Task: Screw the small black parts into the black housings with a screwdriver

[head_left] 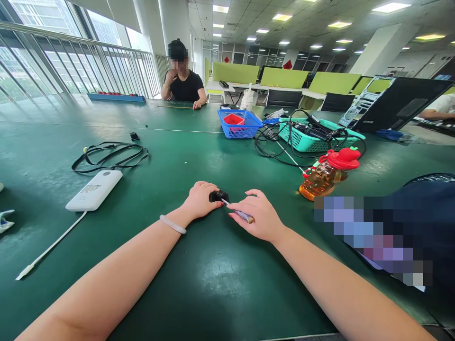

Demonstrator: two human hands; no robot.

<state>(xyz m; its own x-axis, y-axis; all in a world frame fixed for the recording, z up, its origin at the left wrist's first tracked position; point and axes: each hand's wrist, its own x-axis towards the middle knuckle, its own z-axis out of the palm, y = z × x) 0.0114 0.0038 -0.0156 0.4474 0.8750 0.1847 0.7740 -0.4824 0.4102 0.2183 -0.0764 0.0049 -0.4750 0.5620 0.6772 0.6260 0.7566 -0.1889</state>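
Observation:
My left hand [201, 200] grips a small black part [219, 195] against the green table, its fingers wrapped round the part's left side. A pale bangle circles that wrist. In my right hand [262, 216] is a screwdriver [244, 217] with a purplish handle and a thin metal shaft. The shaft slants up and left, and its tip meets the near side of the black part. Whether the tip sits in a screw is too small to tell. What kind of part it is cannot be made out, as my left fingers cover some of it.
Left lie a white power bank [95, 190] with a cable and a coiled black strap [110, 156]. A blue basket [241, 132], a teal basket [309, 143] of cables and a red-lidded bottle [322, 180] stand ahead and right. A person [186, 87] sits across the table [170, 303].

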